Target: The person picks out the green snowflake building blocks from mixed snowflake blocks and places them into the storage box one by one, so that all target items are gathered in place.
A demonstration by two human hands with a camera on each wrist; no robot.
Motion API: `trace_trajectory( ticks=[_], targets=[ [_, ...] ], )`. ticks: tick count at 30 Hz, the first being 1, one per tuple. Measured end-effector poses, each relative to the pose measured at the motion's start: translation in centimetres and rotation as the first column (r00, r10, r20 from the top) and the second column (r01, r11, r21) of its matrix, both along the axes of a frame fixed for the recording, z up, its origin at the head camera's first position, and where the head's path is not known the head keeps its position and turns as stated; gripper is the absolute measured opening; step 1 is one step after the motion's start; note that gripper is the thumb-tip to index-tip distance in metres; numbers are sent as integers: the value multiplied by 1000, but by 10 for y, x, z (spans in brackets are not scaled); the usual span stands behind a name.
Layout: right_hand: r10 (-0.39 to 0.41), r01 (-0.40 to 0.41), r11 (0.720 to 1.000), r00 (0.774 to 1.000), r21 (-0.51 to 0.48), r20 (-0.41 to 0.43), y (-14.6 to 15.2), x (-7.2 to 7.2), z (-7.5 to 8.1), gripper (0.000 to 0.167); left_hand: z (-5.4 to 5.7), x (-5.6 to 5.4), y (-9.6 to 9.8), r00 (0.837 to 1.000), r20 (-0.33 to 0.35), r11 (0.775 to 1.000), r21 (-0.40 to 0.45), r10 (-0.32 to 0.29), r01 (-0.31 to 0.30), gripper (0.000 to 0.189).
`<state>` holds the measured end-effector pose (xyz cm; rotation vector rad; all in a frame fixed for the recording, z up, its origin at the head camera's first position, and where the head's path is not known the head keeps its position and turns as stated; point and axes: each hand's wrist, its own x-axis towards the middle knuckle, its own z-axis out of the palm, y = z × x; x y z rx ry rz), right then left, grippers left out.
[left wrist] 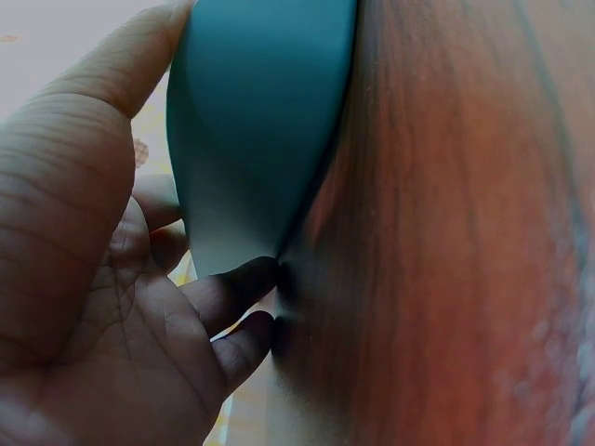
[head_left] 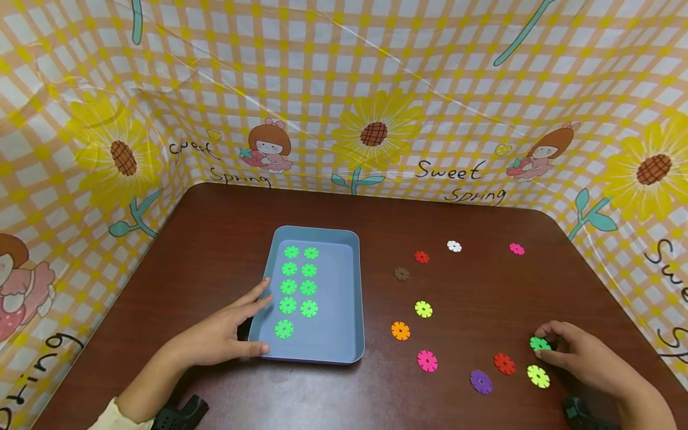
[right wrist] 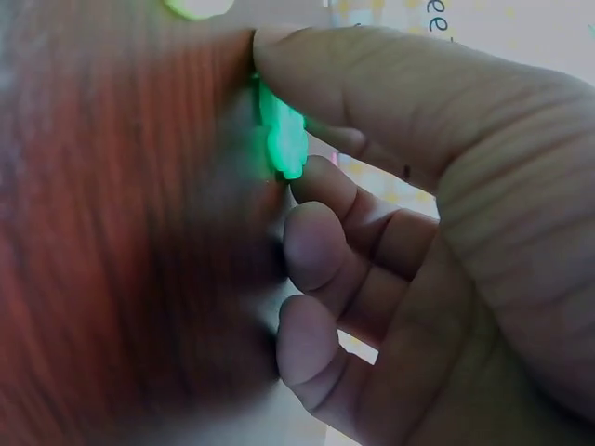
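At the right of the head view, my right hand pinches a green notched plastic disc between thumb and fingers, close to the tabletop. The right wrist view shows that green disc by the thumb, the other fingertips bent at the table. My left hand rests against the near left corner of a blue-grey tray, fingers spread along its left rim and thumb on the front rim. Inside the tray, several green notched discs lie flat in two columns on the left side.
Loose notched discs lie on the brown table: yellow, red, purple, pink, orange, brown and white among them. A checked cloth hangs around the table's back and sides.
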<state>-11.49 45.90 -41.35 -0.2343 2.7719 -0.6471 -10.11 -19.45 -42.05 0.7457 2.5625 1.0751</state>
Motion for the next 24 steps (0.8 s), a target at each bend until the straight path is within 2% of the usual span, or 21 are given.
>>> trace_trajectory(
  ticks=[10, 24],
  targets=[
    [-46, 48, 997, 999, 63, -24, -3, -1, 1, 28, -1, -1, 0, 1000, -2, 1000, 3, 3, -3, 92],
    [-48, 49, 998, 998, 37, -35, -6, 2, 2, 27, 0, 0, 0, 1000, -5, 1000, 0, 6, -6, 92]
  ],
)
